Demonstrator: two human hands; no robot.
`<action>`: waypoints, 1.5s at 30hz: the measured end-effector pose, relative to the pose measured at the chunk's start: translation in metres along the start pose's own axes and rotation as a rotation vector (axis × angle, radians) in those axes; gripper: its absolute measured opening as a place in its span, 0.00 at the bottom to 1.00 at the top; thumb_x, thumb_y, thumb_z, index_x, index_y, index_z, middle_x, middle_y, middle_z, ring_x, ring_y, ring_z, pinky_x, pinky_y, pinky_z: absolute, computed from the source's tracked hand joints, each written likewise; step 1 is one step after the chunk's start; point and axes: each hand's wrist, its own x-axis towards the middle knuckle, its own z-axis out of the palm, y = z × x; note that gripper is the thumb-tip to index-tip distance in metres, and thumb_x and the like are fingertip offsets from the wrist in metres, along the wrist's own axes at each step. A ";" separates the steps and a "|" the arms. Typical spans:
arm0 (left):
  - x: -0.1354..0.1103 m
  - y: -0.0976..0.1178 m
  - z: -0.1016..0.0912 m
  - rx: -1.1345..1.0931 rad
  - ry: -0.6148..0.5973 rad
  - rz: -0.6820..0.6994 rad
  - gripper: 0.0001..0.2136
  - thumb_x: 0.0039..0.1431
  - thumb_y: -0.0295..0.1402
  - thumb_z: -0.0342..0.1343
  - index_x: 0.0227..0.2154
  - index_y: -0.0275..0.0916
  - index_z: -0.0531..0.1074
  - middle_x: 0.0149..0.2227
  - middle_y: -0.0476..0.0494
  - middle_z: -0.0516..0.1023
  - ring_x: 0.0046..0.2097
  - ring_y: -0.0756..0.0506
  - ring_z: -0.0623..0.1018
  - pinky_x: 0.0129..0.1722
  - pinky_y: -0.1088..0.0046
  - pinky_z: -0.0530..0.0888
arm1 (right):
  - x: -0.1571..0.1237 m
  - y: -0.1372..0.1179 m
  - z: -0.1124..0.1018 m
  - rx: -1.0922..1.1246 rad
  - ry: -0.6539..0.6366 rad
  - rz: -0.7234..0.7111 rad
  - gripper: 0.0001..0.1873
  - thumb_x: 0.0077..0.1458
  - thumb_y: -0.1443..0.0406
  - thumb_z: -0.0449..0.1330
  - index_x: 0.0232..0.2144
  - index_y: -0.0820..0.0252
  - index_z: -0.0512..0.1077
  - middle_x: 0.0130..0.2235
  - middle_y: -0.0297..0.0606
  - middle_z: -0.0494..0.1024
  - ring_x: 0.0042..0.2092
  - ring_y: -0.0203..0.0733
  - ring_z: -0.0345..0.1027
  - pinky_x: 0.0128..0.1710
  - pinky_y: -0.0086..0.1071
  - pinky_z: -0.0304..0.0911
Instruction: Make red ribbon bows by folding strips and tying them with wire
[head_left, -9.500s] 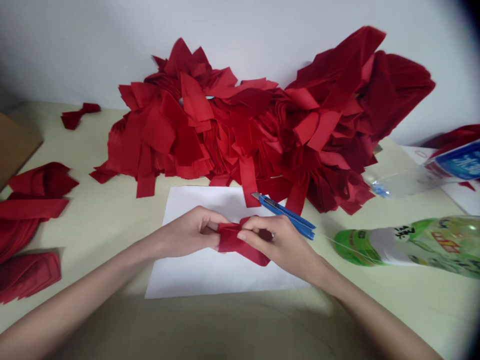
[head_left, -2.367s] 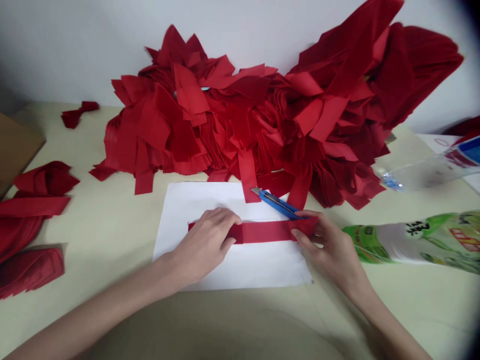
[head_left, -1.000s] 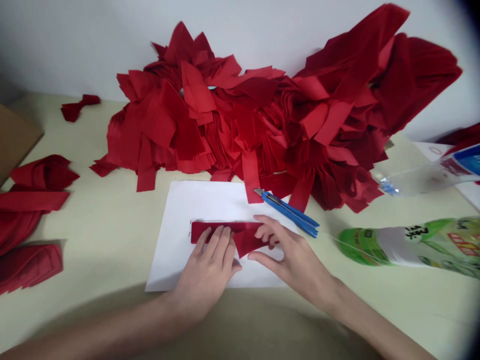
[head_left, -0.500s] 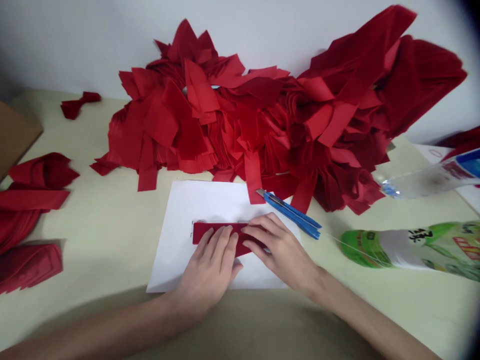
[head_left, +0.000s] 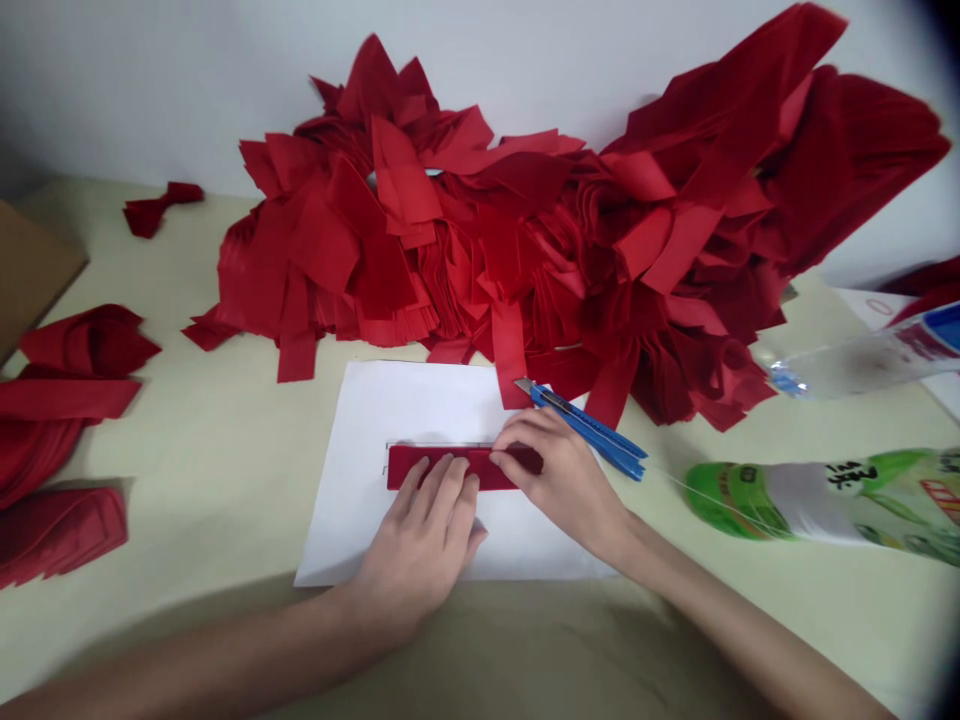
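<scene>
One left hand (head_left: 416, 528), one right hand (head_left: 562, 480), one red strip (head_left: 401, 468), one white sheet (head_left: 420, 405), one blue knife (head_left: 592, 435), one green bottle (head_left: 817, 492), one clear bottle (head_left: 862, 365)

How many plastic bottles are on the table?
2: a green-labelled bottle lying at right, a clear blue-labelled bottle behind it, cut off by the frame. The red cloth heap could hide more.

A large heap of cut red strips (head_left: 480, 260) fills the upper centre of the frame, against the wall. A blue utility knife (head_left: 585, 428) lies just beside its lower right edge. A green-labelled plastic bottle (head_left: 817, 505) and a clear plastic bottle (head_left: 862, 367) lie at right. Folded red bundles (head_left: 56, 430) occupy the left edge, below a cardboard sheet (head_left: 30, 270).
</scene>
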 end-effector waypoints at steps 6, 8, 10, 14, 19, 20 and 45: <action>0.000 0.000 0.001 0.006 -0.013 0.009 0.12 0.60 0.31 0.49 0.41 0.27 0.71 0.46 0.30 0.75 0.47 0.38 0.75 0.49 0.60 0.71 | 0.001 -0.002 0.000 -0.031 -0.004 0.006 0.06 0.53 0.72 0.57 0.26 0.59 0.71 0.33 0.34 0.74 0.39 0.41 0.66 0.42 0.37 0.62; -0.001 0.000 0.000 0.010 -0.027 0.018 0.12 0.59 0.31 0.50 0.42 0.27 0.71 0.46 0.30 0.75 0.47 0.38 0.76 0.49 0.60 0.71 | 0.001 -0.002 0.003 -0.036 0.000 0.008 0.06 0.52 0.72 0.57 0.26 0.58 0.71 0.33 0.34 0.74 0.39 0.40 0.66 0.42 0.37 0.63; -0.001 -0.001 0.000 0.016 -0.046 0.024 0.13 0.60 0.32 0.50 0.43 0.29 0.71 0.47 0.32 0.75 0.47 0.39 0.75 0.49 0.60 0.71 | 0.001 -0.002 0.006 -0.040 0.010 0.002 0.06 0.52 0.72 0.57 0.27 0.58 0.71 0.33 0.34 0.74 0.39 0.41 0.66 0.42 0.38 0.63; -0.001 -0.001 0.000 0.013 -0.039 0.037 0.13 0.61 0.32 0.49 0.42 0.29 0.72 0.46 0.35 0.77 0.47 0.39 0.75 0.50 0.60 0.70 | 0.001 -0.002 0.006 -0.033 0.038 -0.023 0.05 0.53 0.72 0.57 0.29 0.58 0.71 0.34 0.35 0.74 0.40 0.42 0.66 0.43 0.38 0.63; -0.001 -0.002 0.002 -0.004 -0.013 0.048 0.14 0.60 0.32 0.50 0.42 0.28 0.73 0.45 0.35 0.78 0.47 0.38 0.75 0.50 0.59 0.70 | -0.009 0.009 -0.032 -0.042 0.282 -0.035 0.08 0.58 0.68 0.53 0.39 0.56 0.70 0.40 0.38 0.75 0.42 0.44 0.68 0.43 0.39 0.64; -0.002 -0.002 0.002 -0.001 -0.017 0.045 0.14 0.60 0.32 0.50 0.44 0.28 0.72 0.45 0.36 0.78 0.47 0.39 0.75 0.50 0.59 0.70 | -0.014 0.011 -0.041 -0.062 0.342 0.003 0.08 0.58 0.67 0.53 0.39 0.56 0.70 0.39 0.38 0.75 0.41 0.43 0.68 0.41 0.38 0.64; -0.001 -0.001 -0.001 0.051 -0.032 0.081 0.15 0.60 0.31 0.50 0.44 0.24 0.73 0.47 0.31 0.76 0.47 0.37 0.75 0.47 0.59 0.73 | -0.067 0.039 -0.006 -0.195 0.360 -0.107 0.07 0.57 0.67 0.56 0.35 0.59 0.74 0.40 0.40 0.78 0.42 0.43 0.73 0.45 0.38 0.71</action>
